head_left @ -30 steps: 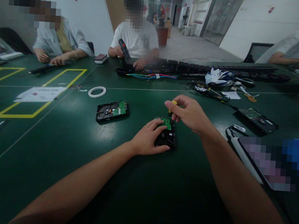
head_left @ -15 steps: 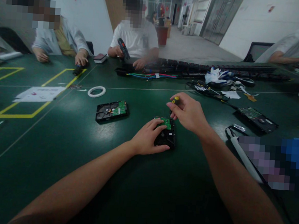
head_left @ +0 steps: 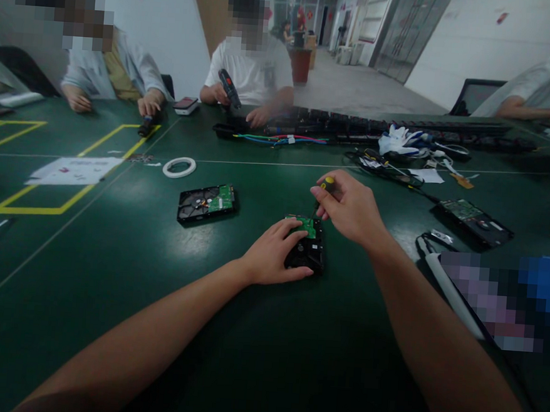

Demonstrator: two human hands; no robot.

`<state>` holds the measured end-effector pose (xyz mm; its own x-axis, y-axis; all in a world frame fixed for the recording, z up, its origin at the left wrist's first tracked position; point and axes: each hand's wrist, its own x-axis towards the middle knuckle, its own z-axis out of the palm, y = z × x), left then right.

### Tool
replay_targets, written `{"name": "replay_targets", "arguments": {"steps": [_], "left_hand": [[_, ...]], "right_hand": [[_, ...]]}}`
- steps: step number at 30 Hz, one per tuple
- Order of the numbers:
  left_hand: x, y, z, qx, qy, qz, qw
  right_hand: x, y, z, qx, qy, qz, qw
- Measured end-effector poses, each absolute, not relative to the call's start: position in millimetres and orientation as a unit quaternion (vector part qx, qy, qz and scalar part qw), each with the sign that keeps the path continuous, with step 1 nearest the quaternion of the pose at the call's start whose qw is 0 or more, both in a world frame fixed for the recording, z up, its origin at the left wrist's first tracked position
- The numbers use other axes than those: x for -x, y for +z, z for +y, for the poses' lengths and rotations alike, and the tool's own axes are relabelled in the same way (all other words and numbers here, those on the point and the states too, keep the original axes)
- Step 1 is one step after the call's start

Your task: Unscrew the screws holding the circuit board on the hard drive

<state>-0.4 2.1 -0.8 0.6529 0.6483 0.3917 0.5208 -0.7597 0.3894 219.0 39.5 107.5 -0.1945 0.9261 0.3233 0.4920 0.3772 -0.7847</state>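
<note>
In the head view a hard drive lies on the green table, its green circuit board facing up. My left hand grips it from the left, with fingers over the circuit board and the thumb along the near edge. My right hand is closed around a small screwdriver with a yellow-and-dark handle, held near upright. Its shaft points down at the drive's far right part; whether the tip sits in a screw is too small to tell. A second hard drive lies to the left, apart from both hands.
A third hard drive lies at right, near cables and white gloves. A white tape ring and papers lie at left. Across the table one person holds a power screwdriver; other people sit around.
The screwdriver and my right hand have shifted very slightly, the handle tilting a little to the right. My left hand stays on the hard drive.
</note>
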Motion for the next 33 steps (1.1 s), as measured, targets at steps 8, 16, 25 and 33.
{"name": "replay_targets", "arguments": {"steps": [8,16,25,33], "left_hand": [[0.6,-0.1,1.4,-0.898,0.263,0.326,0.133],[0.0,0.9,0.9,-0.899,0.258,0.329,0.132],[0.3,0.6,1.4,-0.9,0.258,0.327,0.129],[0.1,0.1,1.4,-0.898,0.264,0.326,0.135]], "right_hand": [[-218.2,113.3,35.4,0.497,0.271,-0.725,0.392],[-218.4,111.8,37.2,0.497,0.265,-0.727,0.393],[-219.5,110.2,37.7,0.495,0.277,-0.725,0.391],[-219.7,109.9,38.1,0.497,0.277,-0.723,0.391]]}}
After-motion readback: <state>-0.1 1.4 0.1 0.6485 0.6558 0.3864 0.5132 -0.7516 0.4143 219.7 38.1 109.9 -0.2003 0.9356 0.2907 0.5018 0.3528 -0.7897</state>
